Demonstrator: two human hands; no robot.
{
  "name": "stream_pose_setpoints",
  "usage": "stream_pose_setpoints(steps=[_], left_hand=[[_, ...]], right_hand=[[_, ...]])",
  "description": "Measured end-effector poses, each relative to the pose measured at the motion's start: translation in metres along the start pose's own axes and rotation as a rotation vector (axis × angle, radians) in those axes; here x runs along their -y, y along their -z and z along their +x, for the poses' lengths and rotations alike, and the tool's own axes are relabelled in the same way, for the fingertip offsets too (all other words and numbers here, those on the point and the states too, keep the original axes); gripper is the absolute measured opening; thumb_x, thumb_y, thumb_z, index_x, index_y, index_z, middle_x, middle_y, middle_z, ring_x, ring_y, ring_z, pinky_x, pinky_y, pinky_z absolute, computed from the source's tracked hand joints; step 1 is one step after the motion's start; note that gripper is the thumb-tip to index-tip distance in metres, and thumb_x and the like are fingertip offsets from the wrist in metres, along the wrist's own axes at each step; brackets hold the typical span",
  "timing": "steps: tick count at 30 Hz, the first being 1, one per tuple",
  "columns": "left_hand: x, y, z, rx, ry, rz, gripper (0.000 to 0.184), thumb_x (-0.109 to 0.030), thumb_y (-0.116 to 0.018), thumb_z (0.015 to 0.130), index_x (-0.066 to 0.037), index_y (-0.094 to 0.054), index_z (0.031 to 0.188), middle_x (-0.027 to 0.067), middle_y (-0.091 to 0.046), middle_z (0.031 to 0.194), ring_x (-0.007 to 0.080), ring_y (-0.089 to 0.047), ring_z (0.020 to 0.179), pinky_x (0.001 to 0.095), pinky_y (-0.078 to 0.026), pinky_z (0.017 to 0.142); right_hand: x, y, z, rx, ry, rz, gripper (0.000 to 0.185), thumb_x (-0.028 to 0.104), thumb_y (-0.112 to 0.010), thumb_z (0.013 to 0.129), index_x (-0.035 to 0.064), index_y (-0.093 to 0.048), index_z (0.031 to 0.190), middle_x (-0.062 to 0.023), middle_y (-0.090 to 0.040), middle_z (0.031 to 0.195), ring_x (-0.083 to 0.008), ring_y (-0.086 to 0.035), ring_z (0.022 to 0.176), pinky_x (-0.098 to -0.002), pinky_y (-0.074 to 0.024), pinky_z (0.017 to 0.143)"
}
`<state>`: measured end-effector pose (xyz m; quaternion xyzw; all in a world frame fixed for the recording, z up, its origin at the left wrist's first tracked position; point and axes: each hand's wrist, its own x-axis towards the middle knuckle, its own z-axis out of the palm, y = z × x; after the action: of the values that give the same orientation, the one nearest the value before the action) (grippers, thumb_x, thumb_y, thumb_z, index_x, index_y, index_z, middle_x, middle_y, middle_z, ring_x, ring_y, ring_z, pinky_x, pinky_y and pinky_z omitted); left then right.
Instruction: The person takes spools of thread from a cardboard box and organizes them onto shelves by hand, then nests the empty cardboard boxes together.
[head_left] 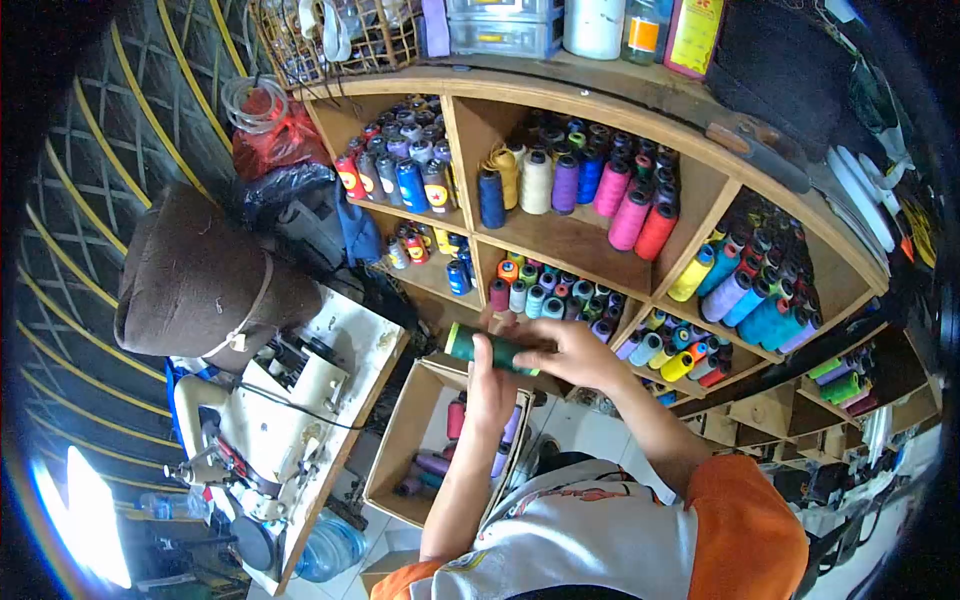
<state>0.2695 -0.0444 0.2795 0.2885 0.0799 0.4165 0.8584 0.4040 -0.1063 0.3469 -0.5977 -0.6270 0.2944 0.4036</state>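
Observation:
A dark green thread spool (508, 355) with light green ends lies sideways between my two hands, above an open cardboard box. My left hand (490, 385) holds it from below and in front, with the thumb up across it. Around its right end are the fingers of my right hand (568, 352). Inside the cardboard box (397, 430) lie a red spool (456, 419) and several purple spools (432, 463). Behind my hands stands a wooden shelf (540, 245) with thread spools of many colours in its compartments.
A white sewing machine (270, 430) is on a table (375, 345) at the left, beside a brown cloth-covered object (195, 275). Below the table stands a water bottle (330, 548). A wicker basket (375, 50) and containers top the shelf.

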Motion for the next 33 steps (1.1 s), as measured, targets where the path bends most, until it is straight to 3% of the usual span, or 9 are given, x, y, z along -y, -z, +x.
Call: stream_pose_setpoints(steps=[1, 5, 10, 15, 24, 28, 31, 32, 33], left_hand=[[0.002, -0.001, 0.000, -0.001, -0.003, 0.003, 0.068, -0.051, -0.046, 0.092, -0.016, -0.023, 0.144, 0.0087, -0.042, 0.135, 0.0235, -0.042, 0.123, 0.0414, -0.032, 0.103], [0.010, 0.003, -0.006, 0.104, 0.050, 0.102, 0.076, -0.045, -0.055, 0.089, -0.016, -0.015, 0.147, 0.0088, -0.032, 0.143, 0.0252, -0.032, 0.130, 0.0493, -0.027, 0.104], [0.020, 0.028, -0.030, -0.113, 0.169, 0.087, 0.078, -0.029, -0.059, 0.090, -0.015, -0.010, 0.148, 0.0114, -0.025, 0.148, 0.0291, -0.024, 0.136, 0.0478, -0.025, 0.105], [0.022, 0.076, -0.064, -0.327, 0.162, 0.224, 0.081, -0.026, -0.062, 0.088, -0.012, -0.008, 0.147, 0.0176, -0.029, 0.145, 0.0303, -0.029, 0.134, 0.0453, -0.032, 0.101], [0.029, 0.177, -0.143, -0.729, 0.135, 0.378, 0.084, -0.010, -0.065, 0.081, -0.004, -0.011, 0.145, 0.0172, -0.053, 0.124, 0.0221, -0.059, 0.098, 0.0328, -0.046, 0.084], [0.038, 0.233, -0.162, -0.751, 0.277, 0.924, 0.064, -0.007, -0.066, 0.080, 0.008, -0.032, 0.132, 0.0166, -0.064, 0.104, 0.0188, -0.062, 0.094, 0.0291, -0.048, 0.082], [0.066, 0.302, -0.171, -0.503, 0.202, 1.167, 0.022, -0.021, -0.065, 0.080, -0.006, -0.069, 0.095, 0.0106, -0.069, 0.096, 0.0222, -0.066, 0.090, 0.0326, -0.050, 0.081], [0.059, 0.281, -0.174, -0.739, 0.265, 1.130, 0.022, -0.027, -0.062, 0.081, -0.010, -0.070, 0.094, 0.0097, -0.069, 0.097, 0.0249, -0.065, 0.093, 0.0341, -0.050, 0.081], [0.062, 0.299, -0.177, -0.586, 0.297, 1.156, 0.025, -0.028, -0.064, 0.080, -0.011, -0.069, 0.098, 0.0091, -0.068, 0.100, 0.0261, -0.064, 0.095, 0.0350, -0.049, 0.082]], right_hand=[[-0.003, 0.002, 0.000, -0.061, -0.112, 0.261, 0.047, 0.020, -0.076, 0.076, 0.0018, -0.057, 0.115, -0.0074, -0.064, 0.106, -0.0155, -0.060, 0.099, -0.0302, -0.0470, 0.084], [0.005, 0.052, 0.012, -0.291, -0.077, 0.041, 0.052, 0.019, -0.081, 0.067, 0.0022, -0.059, 0.111, -0.0048, -0.063, 0.105, -0.0147, -0.060, 0.098, -0.0285, -0.0462, 0.085], [0.027, 0.145, 0.060, -0.469, 0.038, -0.605, 0.034, 0.018, -0.081, 0.063, 0.0019, -0.066, 0.089, -0.0148, -0.066, 0.081, -0.0267, -0.066, 0.076, -0.0341, -0.0502, 0.071], [-0.020, 0.177, 0.127, -0.352, -0.065, -1.013, 0.036, 0.012, -0.081, 0.059, 0.0005, -0.066, 0.089, -0.0177, -0.066, 0.090, -0.0335, -0.064, 0.087, -0.0383, -0.0493, 0.078], [-0.079, 0.177, 0.157, -0.399, -0.105, -0.903, 0.044, 0.013, -0.081, 0.059, 0.0007, -0.063, 0.098, -0.0211, -0.065, 0.094, -0.0350, -0.062, 0.093, -0.0404, -0.0477, 0.082], [-0.080, 0.177, 0.154, -0.431, -0.115, -0.864, 0.049, 0.021, -0.078, 0.067, 0.0027, -0.060, 0.108, -0.0214, -0.064, 0.099, -0.0356, -0.062, 0.093, -0.0400, -0.0486, 0.082], [-0.032, 0.158, 0.137, -0.475, -0.116, -0.947, 0.049, 0.028, -0.076, 0.071, 0.0035, -0.060, 0.112, -0.0206, -0.064, 0.103, -0.0360, -0.062, 0.096, -0.0403, -0.0483, 0.084], [-0.040, 0.162, 0.136, -0.478, 0.009, -1.024, 0.045, 0.029, -0.073, 0.076, 0.0042, -0.061, 0.112, -0.0198, -0.065, 0.102, -0.0343, -0.063, 0.095, -0.0396, -0.0488, 0.083], [-0.041, 0.157, 0.130, -0.507, 0.088, -0.864, 0.043, 0.030, -0.071, 0.078, 0.0055, -0.061, 0.112, -0.0175, -0.066, 0.102, -0.0289, -0.065, 0.093, -0.0376, -0.0497, 0.081]])
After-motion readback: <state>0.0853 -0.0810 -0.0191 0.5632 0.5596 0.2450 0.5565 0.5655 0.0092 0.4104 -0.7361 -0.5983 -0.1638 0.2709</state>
